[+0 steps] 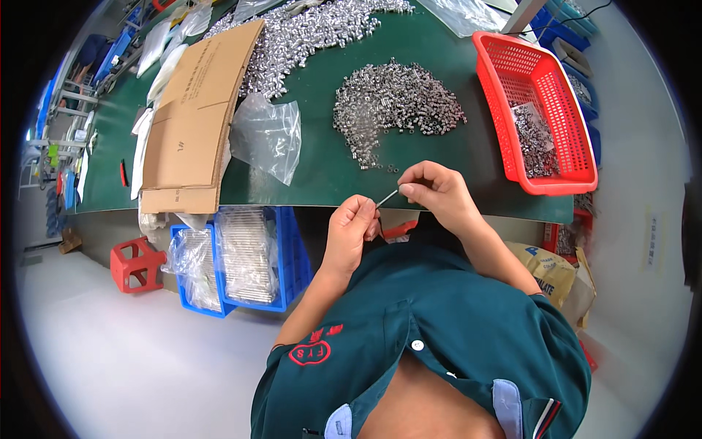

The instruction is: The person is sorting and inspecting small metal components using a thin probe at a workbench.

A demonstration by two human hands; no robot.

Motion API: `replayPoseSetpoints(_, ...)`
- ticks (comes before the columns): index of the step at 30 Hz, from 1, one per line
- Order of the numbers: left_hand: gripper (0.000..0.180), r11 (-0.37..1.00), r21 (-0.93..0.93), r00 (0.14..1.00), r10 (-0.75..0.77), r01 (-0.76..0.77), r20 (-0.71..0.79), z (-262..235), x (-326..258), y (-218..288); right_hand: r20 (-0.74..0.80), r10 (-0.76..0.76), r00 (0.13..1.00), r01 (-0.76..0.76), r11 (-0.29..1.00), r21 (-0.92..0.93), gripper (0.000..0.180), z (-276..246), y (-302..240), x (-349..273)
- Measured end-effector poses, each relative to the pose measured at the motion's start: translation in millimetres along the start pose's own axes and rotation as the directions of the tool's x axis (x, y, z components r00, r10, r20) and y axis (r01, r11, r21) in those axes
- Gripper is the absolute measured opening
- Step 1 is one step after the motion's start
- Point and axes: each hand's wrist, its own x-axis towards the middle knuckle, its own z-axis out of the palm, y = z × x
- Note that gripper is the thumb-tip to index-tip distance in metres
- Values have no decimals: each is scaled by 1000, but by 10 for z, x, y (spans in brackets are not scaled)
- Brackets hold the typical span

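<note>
My left hand (352,228) is closed around a thin rod (387,199) just past the table's front edge. The rod slants up to the right, where its tip meets the pinched thumb and forefinger of my right hand (444,196). Whatever small piece sits between those right fingertips is too tiny to make out. Just beyond the hands, a heap of small grey metal sleeves (398,99) is spread on the green table (322,179). A few loose sleeves lie at its near edge, close to my right fingertips.
A red perforated basket (517,170) with more small metal pieces stands at the right. Flattened cardboard (191,117) and a clear plastic bag (269,139) lie on the left. Behind is a shinier metal heap (314,36). Blue crates (287,256) and a red stool (137,265) are below.
</note>
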Motion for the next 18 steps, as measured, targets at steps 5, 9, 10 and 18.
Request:
replayPoseSetpoints(5,23,999,39,1000,-7,7,9,14,7,-20,123,120,985,-146,962,230,8,2,-28,-23)
replayPoseSetpoints(9,23,1000,17,1000,0,0,20,31,-16,-25,123,93,988,-125,951,282,9,31,22,-44)
replayPoseSetpoints(10,22,1000,-1,1000,-10,10,22,38,-25,-29,125,63,990,-97,951,293,9,37,43,-52)
replayPoseSetpoints(18,22,997,-59,997,-40,44,67,84,-51,3,3,-228,974,227,972,59,6,86,-27,-99)
